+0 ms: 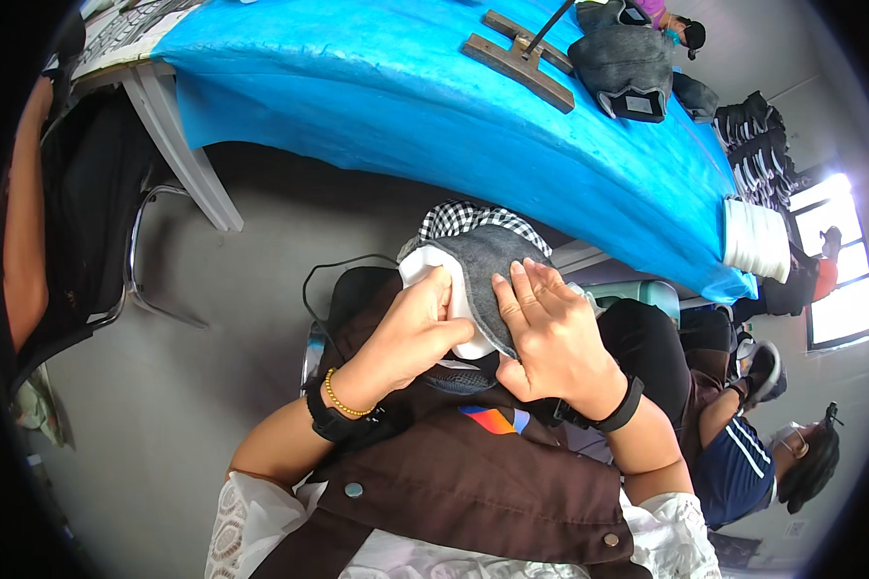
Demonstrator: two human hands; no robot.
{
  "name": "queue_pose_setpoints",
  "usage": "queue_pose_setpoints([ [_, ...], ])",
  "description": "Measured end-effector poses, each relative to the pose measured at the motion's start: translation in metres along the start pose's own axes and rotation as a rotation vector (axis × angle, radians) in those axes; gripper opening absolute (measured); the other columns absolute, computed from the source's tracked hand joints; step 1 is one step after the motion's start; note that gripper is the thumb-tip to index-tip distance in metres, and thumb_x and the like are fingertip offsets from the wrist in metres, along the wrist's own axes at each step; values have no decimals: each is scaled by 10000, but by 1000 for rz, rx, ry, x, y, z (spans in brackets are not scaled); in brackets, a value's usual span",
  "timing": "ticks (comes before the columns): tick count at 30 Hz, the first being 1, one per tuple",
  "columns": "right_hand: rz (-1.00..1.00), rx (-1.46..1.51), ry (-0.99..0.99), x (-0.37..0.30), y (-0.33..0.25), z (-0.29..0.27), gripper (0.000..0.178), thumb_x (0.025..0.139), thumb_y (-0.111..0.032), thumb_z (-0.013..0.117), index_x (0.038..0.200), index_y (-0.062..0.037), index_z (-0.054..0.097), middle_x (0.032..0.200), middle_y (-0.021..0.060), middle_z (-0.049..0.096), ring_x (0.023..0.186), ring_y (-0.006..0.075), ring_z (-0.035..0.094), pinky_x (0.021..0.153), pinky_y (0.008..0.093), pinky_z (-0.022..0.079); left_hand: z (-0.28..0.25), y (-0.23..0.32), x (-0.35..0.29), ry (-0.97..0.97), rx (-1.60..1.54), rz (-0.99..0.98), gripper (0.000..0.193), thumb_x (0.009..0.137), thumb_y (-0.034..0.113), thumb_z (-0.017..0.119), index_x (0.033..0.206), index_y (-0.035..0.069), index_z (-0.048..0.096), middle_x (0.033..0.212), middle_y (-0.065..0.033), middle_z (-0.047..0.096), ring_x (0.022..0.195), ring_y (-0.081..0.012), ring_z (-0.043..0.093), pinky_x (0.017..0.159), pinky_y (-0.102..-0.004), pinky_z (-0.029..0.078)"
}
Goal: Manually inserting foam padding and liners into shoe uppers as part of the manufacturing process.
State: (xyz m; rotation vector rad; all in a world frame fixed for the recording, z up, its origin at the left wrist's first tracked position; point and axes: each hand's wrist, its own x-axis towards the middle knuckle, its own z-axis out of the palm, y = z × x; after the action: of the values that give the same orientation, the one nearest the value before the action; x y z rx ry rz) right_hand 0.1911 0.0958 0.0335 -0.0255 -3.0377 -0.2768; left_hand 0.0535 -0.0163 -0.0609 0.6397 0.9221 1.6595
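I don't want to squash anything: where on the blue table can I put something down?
The blue tablecloth looks bare between the patterned sheet at its left end and the brown stand. Right of the stand, grey cloth pieces crowd it.

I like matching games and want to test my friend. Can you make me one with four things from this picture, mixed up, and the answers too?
Things:
1. white piece
2. grey cloth
3. bead bracelet
4. table cover

Places and colours:
A. bright blue
B. under the fingers of the right hand
C. yellow, worn on an arm
D. pinched by the left hand

Right pairs:
1-D, 2-B, 3-C, 4-A
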Motion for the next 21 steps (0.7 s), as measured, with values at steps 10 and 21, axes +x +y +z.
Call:
queue_pose_setpoints([
  [10, 14, -59, -32, -5, -13, 0, 800, 665, -382, 549, 1259, 154, 524, 1198, 401, 551, 1168, 512, 537, 1080, 501, 365, -1, 16, -8, -110, -205, -38, 233, 762, -112, 508, 968, -13, 463, 898, -28, 532, 774, -72, 557, 640, -235, 473],
  [21, 210, 104, -7, -12, -21, 10, 803, 671, -319, 556, 1396, 13, 457, 1396, 355, 409, 1318, 473, 408, 1094, 514, 341, -7, 27, -7, -69, 171, -78, 220, 735, -93, 492, 940, -15, 481, 803, -20, 542, 656, -58, 560, 516, -198, 415],
])
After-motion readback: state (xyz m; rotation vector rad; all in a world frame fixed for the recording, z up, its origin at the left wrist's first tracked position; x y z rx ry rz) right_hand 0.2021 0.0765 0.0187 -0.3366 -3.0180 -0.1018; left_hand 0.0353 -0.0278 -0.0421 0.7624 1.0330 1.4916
